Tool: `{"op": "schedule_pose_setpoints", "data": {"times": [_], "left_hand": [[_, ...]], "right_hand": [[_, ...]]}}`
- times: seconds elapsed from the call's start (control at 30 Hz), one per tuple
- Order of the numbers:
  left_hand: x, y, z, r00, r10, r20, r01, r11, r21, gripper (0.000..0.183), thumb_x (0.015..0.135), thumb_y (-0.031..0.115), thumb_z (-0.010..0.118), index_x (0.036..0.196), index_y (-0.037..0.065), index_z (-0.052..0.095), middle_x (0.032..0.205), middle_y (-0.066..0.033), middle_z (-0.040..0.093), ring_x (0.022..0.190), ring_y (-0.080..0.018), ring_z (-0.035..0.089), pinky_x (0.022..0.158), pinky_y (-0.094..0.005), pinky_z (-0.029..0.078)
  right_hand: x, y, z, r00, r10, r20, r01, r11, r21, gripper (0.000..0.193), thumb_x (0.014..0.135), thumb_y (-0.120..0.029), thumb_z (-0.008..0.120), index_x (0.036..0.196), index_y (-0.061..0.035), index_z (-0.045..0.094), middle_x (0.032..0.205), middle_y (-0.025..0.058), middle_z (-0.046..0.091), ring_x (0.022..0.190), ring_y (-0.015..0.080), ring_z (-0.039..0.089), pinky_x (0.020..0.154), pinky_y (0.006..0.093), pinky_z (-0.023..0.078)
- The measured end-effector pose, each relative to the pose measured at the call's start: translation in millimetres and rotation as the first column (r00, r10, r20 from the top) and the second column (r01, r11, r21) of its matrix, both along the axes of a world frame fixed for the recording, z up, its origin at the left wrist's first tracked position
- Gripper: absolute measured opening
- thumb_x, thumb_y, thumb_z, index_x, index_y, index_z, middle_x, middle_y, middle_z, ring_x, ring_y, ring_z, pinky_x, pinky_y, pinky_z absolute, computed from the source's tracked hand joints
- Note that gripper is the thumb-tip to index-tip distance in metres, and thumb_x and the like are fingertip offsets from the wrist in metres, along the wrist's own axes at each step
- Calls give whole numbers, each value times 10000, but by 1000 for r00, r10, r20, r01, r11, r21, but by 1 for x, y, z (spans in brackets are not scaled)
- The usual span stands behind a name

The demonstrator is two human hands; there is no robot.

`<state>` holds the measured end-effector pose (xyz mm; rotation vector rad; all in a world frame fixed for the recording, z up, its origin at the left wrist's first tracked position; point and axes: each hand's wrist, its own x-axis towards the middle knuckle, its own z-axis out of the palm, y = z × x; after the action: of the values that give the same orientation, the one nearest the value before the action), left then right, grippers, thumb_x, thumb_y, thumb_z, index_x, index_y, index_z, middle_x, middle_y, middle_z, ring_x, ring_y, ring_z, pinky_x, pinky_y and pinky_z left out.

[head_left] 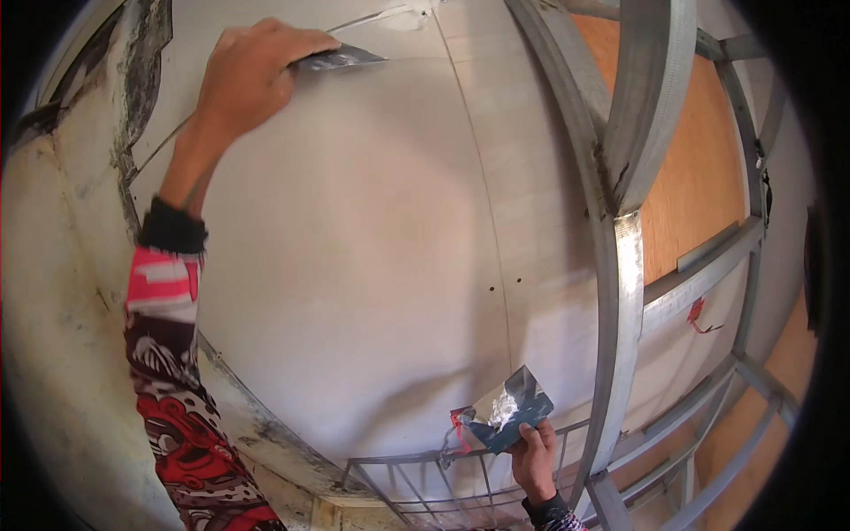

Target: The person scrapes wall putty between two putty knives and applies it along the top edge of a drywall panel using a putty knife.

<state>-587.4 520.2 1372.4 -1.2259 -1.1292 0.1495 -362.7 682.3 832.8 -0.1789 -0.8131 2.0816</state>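
Observation:
My left hand [252,75] is raised at the upper left, fingers closed round a putty knife [341,58]. The dark metal blade lies against a large pale panel [354,230], close below a patch of wet-looking filler [403,19]. Most of this tool's grip is hidden in my palm. Low and to the right, my right hand [535,458] pinches the edge of a flat dark-green and metal plate [509,414], thumb on top. A lump of white putty [503,404] sits on that plate.
A grey metal stud frame [627,257] stands on the right, with an orange-brown board [695,150] behind it. Thin panel seams and screw holes [506,284] mark the surface. A metal grille [416,482] runs along the bottom; red wires [697,311] stick out at right. Stained wall [62,310] fills the left.

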Motion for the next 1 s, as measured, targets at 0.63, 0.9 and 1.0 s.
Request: {"op": "schedule_pose_setpoints", "data": {"times": [0.63, 0.9, 1.0], "left_hand": [[26, 90, 50, 993, 6, -115, -22, 990, -138, 502, 772, 39, 613, 1221, 242, 711, 1376, -4, 624, 1353, -221, 498, 1113, -588, 314], [16, 93, 69, 976, 18, -219, -48, 990, -132, 523, 752, 71, 657, 1234, 270, 699, 1427, 31, 582, 1381, -206, 464, 1124, -598, 287], [14, 84, 63, 974, 126, -190, -147, 984, -98, 510, 767, 81, 661, 1238, 273, 697, 1435, 34, 576, 1387, -201, 458, 1131, -597, 277]], "right_hand": [[-3, -9, 8, 1000, -16, 13, 16, 1000, -2, 241, 972, -26, 451, 1194, -10, 544, 1054, 116, 669, 870, 221, 701, 702, 398, 636], [0, -5, 6, 997, -71, 11, 70, 997, 37, 209, 970, -23, 459, 1162, -25, 541, 1036, 100, 667, 866, 223, 704, 676, 395, 633], [-1, -6, 11, 997, -71, -4, 71, 997, 5, 208, 969, -14, 455, 1157, -25, 543, 1034, 96, 668, 863, 220, 706, 691, 387, 634]]}}
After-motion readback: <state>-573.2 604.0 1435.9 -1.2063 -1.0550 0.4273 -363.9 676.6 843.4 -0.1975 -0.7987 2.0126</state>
